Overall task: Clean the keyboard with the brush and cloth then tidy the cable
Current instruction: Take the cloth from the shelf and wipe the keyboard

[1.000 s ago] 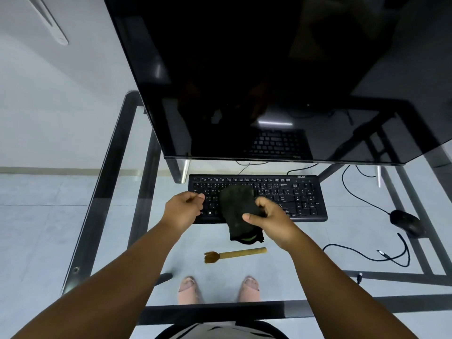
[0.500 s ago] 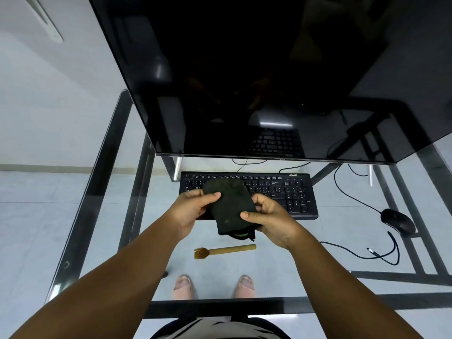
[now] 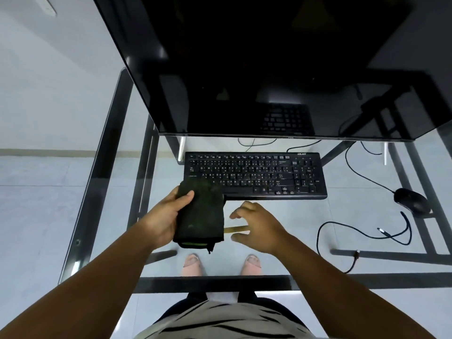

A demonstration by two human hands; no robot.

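Right hand (image 3: 256,227) let go of the one cloth (image 3: 201,214), fingers now spread above the one brush (image 3: 236,229); left hand (image 3: 168,216) grips cloth alone, beside one keyboard (image 3: 254,174).

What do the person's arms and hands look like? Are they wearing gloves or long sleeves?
No gloves and no long sleeves. Both forearms are bare all the way down to the picture's lower edge, and the left hand and the right hand are bare too. No watch, ring or bracelet shows. Nearer the body there is only a striped light and dark top.
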